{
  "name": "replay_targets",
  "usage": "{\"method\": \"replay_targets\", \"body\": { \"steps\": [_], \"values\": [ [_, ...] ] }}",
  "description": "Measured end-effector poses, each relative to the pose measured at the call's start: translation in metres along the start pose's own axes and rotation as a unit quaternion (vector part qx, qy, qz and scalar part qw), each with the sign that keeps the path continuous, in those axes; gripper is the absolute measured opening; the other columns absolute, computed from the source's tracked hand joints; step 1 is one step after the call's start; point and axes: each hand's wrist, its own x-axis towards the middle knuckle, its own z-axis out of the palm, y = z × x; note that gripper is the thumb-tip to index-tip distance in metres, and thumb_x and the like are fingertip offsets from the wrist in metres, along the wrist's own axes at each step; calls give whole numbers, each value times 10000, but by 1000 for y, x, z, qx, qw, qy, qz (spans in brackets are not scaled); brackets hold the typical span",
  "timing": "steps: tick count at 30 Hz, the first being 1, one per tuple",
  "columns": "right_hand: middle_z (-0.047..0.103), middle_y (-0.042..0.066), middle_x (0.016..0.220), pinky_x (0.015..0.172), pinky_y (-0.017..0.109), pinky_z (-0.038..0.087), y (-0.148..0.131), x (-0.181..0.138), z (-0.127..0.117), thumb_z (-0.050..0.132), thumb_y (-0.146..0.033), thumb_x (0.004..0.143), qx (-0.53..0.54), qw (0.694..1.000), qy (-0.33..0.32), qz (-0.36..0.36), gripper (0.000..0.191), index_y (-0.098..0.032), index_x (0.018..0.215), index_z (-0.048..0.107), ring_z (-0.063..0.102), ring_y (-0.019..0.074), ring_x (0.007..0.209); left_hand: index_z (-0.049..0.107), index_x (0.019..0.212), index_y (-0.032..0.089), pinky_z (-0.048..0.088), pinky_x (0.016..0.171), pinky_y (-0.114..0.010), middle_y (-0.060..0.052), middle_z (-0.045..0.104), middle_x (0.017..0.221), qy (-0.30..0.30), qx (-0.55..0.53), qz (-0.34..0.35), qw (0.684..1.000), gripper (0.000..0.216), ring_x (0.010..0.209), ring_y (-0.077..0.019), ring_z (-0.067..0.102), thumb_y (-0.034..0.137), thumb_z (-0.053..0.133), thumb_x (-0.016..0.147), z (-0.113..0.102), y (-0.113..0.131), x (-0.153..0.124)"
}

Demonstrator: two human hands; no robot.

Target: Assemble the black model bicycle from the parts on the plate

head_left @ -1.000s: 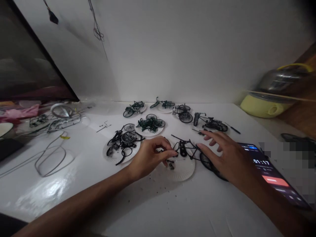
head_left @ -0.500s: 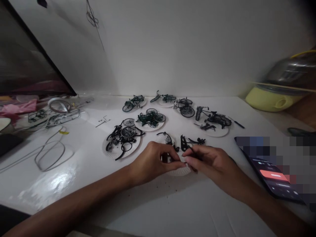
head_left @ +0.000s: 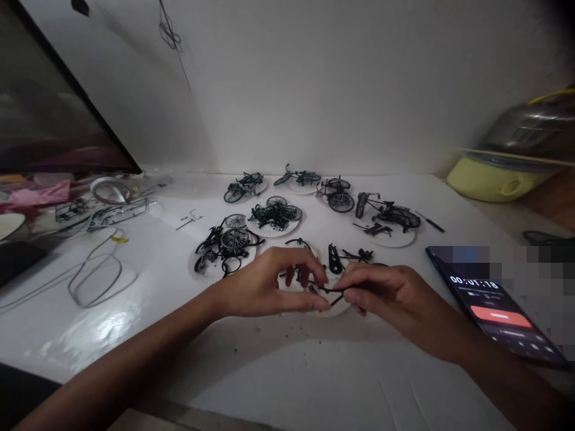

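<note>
Between the thumb and fingers of my right hand (head_left: 389, 299) is a thin black forked model bicycle part (head_left: 335, 292), its prongs pointing left. My left hand (head_left: 287, 284) is open beside it, thumb and index finger apart around the prong tips; whether they touch is not clear. Beneath both hands is a white paper plate (head_left: 339, 309), largely covered by them. On and around that plate lie loose black bicycle parts, including a black chain guard (head_left: 333, 258) and a curved mudguard (head_left: 299, 242).
Behind stand plates with small model bicycles, one a green bicycle (head_left: 272, 215). A plate of black wheels and frames (head_left: 233, 239) is at left. A phone (head_left: 498, 311) showing a timer lies right, near a screwdriver (head_left: 435, 225). Tiny bits (head_left: 305, 338) dot the front. Wire (head_left: 96, 275) curls left.
My left thumb and index finger have parted and drawn back slightly left. The dark part in my right fingers now shows more plainly between the hands.
</note>
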Motion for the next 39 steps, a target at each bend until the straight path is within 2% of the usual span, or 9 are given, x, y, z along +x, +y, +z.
{"method": "replay_targets", "body": {
  "steps": [3, 8, 12, 15, 18, 25, 28, 32, 39],
  "values": [
    [655, 2, 713, 594, 256, 487, -2, -2, 1, 642, -364, 879, 47, 997, -59, 32, 177, -233, 862, 759, 577, 137, 629, 683, 1183, 202, 553, 842, -304, -100, 667, 1104, -31, 7, 82, 996, 361, 962, -191, 650, 209, 768, 832, 5, 9, -1],
    [690, 5, 752, 592, 265, 515, 2, -5, 7, 658, -322, 854, 135, 977, -142, 90, 114, -253, 890, 742, 595, 142, 625, 752, 1050, 221, 570, 869, -325, -102, 707, 1047, -46, 124, 186, 974, 207, 974, -190, 673, 166, 566, 978, 17, 15, -3],
    [730, 22, 878, 616, 257, 532, 8, -2, 11, 716, -276, 796, 182, 973, -89, 108, 252, -278, 1048, 726, 662, 163, 739, 721, 1083, 187, 568, 829, -305, -100, 727, 1030, -20, 175, 199, 964, 221, 982, -183, 681, 168, 514, 1006, 18, 13, -4],
    [711, 18, 857, 583, 230, 502, 11, 2, 11, 728, -295, 804, 192, 973, -48, 121, 297, -259, 1097, 701, 631, 131, 683, 710, 1045, 185, 562, 796, -297, -87, 733, 1016, -5, 203, 191, 960, 183, 953, -175, 686, 171, 534, 998, 16, 10, -4],
    [681, 12, 804, 605, 246, 498, 12, 4, 9, 719, -341, 832, 183, 976, -14, 116, 294, -224, 1100, 689, 588, 117, 641, 704, 998, 168, 553, 817, -307, -88, 733, 987, -17, 213, 192, 958, 172, 949, -175, 673, 177, 532, 999, 17, 8, -3],
    [732, 34, 953, 682, 264, 539, 9, 3, 6, 706, -329, 857, 239, 968, 9, 79, 316, -259, 1162, 658, 641, 124, 723, 691, 986, 172, 513, 719, -318, -92, 712, 1003, -59, 294, 210, 931, 316, 890, -180, 647, 157, 380, 1040, 27, -1, -4],
    [729, 42, 1004, 739, 283, 563, 5, 1, 8, 744, -311, 817, 160, 985, 27, 66, 328, -263, 1132, 665, 686, 169, 854, 694, 937, 171, 493, 667, -307, -77, 719, 931, -32, 309, 218, 925, 313, 840, -166, 647, 152, 398, 1037, 30, -2, -3],
    [695, 64, 1145, 859, 337, 560, -1, -3, 11, 703, -334, 860, 97, 994, 5, 42, 318, -275, 1167, 644, 671, 218, 1048, 686, 874, 136, 442, 594, -291, -56, 718, 838, 53, 334, 279, 899, 255, 748, -153, 634, 157, 478, 1020, 33, -3, -1],
    [685, 61, 1177, 908, 351, 557, 2, -3, 6, 652, -242, 905, 190, 977, -76, 60, 318, -264, 1218, 606, 661, 209, 1095, 657, 867, 157, 370, 614, -302, -6, 714, 843, 146, 361, 289, 875, 94, 705, -147, 542, 217, 658, 940, 34, -11, 0]
  ]
}}
